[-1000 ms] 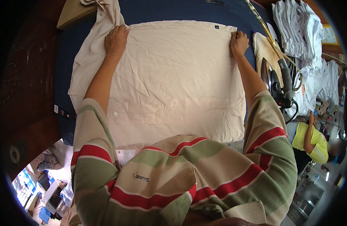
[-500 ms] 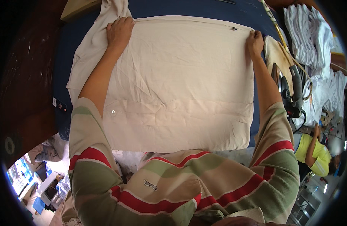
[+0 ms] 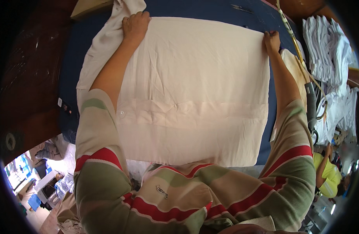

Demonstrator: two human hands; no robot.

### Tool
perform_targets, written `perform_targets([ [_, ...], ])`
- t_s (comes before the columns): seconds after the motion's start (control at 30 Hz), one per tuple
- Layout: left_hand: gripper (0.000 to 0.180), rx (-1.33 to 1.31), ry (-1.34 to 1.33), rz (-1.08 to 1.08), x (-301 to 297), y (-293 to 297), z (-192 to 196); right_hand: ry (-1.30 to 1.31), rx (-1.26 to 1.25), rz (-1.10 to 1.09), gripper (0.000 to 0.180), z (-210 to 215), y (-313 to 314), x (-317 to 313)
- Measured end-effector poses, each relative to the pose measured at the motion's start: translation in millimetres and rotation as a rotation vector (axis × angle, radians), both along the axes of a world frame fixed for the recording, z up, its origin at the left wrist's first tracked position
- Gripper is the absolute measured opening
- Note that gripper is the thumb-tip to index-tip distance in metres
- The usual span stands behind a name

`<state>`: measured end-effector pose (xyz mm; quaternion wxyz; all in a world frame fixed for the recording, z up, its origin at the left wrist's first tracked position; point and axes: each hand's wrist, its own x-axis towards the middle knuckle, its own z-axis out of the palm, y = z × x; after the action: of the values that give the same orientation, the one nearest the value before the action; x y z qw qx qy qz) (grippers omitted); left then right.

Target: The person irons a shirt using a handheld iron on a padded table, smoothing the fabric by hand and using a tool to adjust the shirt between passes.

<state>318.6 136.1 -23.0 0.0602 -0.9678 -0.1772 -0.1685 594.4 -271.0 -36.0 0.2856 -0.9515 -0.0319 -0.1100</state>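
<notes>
The cream cotton shirt (image 3: 195, 89) lies flat on the blue padded table (image 3: 210, 9). The left hand (image 3: 135, 24) presses its far left corner. The right hand (image 3: 272, 40) pinches the far right corner.

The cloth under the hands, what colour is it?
Plain cream cloth, seen best in the head view.

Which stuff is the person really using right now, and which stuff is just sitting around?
In use:
cream shirt, spread flat
left hand, pressing its far left corner
right hand, on its far right corner
blue table underneath

Just lying about:
stack of white clothes
cream cloth at the right
</notes>
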Motion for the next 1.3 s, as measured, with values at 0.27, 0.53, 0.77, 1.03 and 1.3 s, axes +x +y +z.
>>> perform_targets([
  [0.27, 0.035, -0.020, -0.017, 0.448, -130.4, 81.3, 2.9, -0.251, -0.431, 0.859, 0.037, 23.7, 21.2, -128.4],
  [0.53, 0.026, 0.041, -0.008, 0.445, -118.6, 114.7, -3.5, -0.122, -0.652, 0.611, 0.055, -10.3, 13.1, -82.9],
  [0.77, 0.030, -0.202, -0.149, -0.348, -21.9, 2.9, 3.5, -0.316, -0.423, 0.499, 0.052, -16.1, 12.6, -56.8],
  [1.03, 0.033, -0.608, 0.333, -0.267, 30.2, 39.6, 6.8, -0.196, -0.399, 0.462, 0.040, -9.0, -1.1, -1.8],
  [1.3, 0.029, -0.115, 0.240, -0.270, 45.5, 23.8, 6.9, 0.003, -0.574, 0.454, 0.040, -2.2, 2.7, 22.5],
])
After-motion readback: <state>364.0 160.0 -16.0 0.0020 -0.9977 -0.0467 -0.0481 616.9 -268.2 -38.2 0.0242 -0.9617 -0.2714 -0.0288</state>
